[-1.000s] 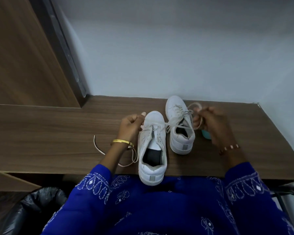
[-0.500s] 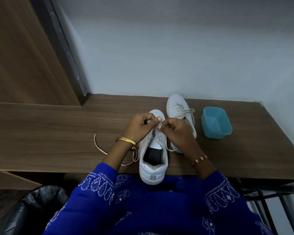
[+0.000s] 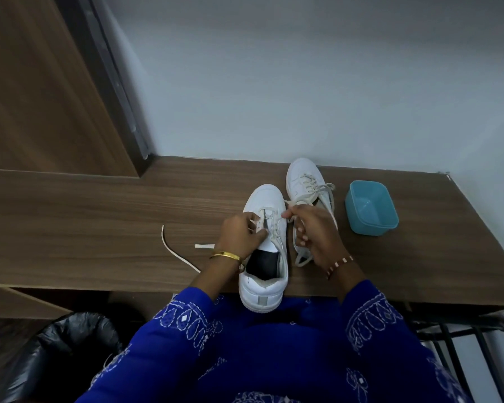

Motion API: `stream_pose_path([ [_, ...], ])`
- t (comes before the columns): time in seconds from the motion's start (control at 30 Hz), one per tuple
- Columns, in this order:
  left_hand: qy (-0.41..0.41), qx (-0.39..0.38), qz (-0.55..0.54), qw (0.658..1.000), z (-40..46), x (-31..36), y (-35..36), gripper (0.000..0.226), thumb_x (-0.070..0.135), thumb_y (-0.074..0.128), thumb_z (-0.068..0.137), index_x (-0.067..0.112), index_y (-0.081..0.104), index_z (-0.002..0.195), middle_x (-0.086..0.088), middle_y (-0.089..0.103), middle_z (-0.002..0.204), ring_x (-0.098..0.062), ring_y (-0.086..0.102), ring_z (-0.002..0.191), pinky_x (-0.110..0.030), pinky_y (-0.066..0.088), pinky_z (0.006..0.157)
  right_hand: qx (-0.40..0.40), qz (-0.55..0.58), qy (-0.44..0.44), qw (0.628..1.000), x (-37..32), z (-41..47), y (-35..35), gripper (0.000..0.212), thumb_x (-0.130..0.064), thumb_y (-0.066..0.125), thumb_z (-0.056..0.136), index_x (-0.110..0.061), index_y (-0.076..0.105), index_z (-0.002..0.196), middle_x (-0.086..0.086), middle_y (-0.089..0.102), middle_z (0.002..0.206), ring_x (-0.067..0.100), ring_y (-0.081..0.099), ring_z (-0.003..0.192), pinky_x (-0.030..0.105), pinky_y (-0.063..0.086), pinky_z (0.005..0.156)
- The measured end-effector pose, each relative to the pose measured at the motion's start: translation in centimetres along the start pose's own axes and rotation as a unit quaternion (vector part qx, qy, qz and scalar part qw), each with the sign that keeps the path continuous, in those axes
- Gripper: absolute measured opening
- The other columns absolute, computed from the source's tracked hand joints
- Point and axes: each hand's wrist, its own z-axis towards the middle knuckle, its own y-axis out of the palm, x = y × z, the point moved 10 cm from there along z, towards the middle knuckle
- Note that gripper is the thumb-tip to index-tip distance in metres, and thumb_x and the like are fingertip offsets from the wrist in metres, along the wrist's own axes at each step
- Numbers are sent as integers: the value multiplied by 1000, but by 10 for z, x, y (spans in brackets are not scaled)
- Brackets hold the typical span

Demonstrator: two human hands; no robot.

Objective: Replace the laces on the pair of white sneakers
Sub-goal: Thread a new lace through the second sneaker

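Observation:
Two white sneakers stand on the wooden desk [image 3: 99, 216]. The near sneaker [image 3: 264, 289] sits at the front edge, heel overhanging, partly laced. My left hand [image 3: 239, 234] grips its left eyelet flap beside the tongue. My right hand [image 3: 312, 228] pinches an end of the white lace [image 3: 274, 219] just right of the eyelets. The far sneaker [image 3: 303, 175] stands behind, fully laced, its heel part hidden by my right hand. A loose lace [image 3: 172, 251] lies on the desk left of my left wrist.
A blue square plastic container [image 3: 371, 210] stands right of the far sneaker. A grey wall rises behind the desk, a wooden panel at left. A black bin bag [image 3: 56, 350] sits below left, a black metal rack [image 3: 463, 353] below right.
My right hand came back from the far right, uncovering the blue container, and met the left over the near sneaker. Now the hands have parted slightly, the right drawing the lace end rightward.

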Motion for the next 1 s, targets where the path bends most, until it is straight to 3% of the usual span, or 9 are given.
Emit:
stream_pose_path([
  [0.17,-4,10,8,1000,2,1,-4,28,15,55,89,2,65,111,-17,69,95,-26,62,93,-24,40,77,8,-81,-16,997,6,13,7,27,-1,40,89,-7,64,102,-3,49,49,3,39,30,14,30,32],
  [0.27,-23,8,-48,999,6,-13,-4,23,12,53,90,-1,71,84,-14,61,68,-19,54,70,-25,34,61,-16,-95,10,995,16,20,17,25,-1,43,90,-9,66,94,-8,48,41,2,40,29,14,30,31],
  [0.37,-52,17,-135,989,8,-33,-1,46,3,53,88,6,44,43,7,44,43,-4,41,47,-23,29,49,-3,-163,-27,986,13,20,22,18,-8,53,88,-12,64,74,-11,42,34,3,38,32,11,27,35],
  [0.47,-59,10,-201,978,4,-41,4,36,-3,49,88,-8,51,53,14,46,43,3,39,40,-14,29,44,-2,-201,-78,977,11,22,30,23,-4,48,89,-10,70,87,-13,46,39,0,40,34,9,28,40],
  [0.57,-41,-2,-218,975,1,-44,10,34,-1,46,90,13,55,60,1,50,54,0,39,47,-19,30,49,3,-185,-67,981,17,25,29,32,3,42,85,-14,69,87,-17,58,60,-6,51,51,7,35,53],
  [0.63,-36,0,-232,972,2,-47,11,36,-1,45,91,13,51,59,-10,53,71,-14,41,59,-24,30,53,0,-172,-46,984,23,26,26,33,0,39,86,-15,68,81,-23,53,45,-5,48,45,8,33,46],
  [0.73,-41,4,-244,969,2,-50,12,39,0,47,91,11,46,54,-10,48,65,-9,36,53,-25,29,53,2,-157,-32,987,28,25,25,26,-10,44,87,1,67,80,-15,48,41,1,43,39,12,30,41],
  [0.87,-43,5,-266,963,0,-53,12,51,4,49,90,24,47,44,-7,48,61,-6,41,53,-25,31,54,43,-228,-129,964,14,22,25,19,-7,60,83,11,65,77,16,64,71,14,53,65,29,44,65],
  [1.0,-43,3,-276,960,1,-54,15,36,9,49,88,18,50,53,-12,54,79,-18,45,69,-26,33,60,52,-265,-187,945,6,23,30,16,-7,61,84,4,63,73,11,63,72,17,55,72,26,39,67],
])
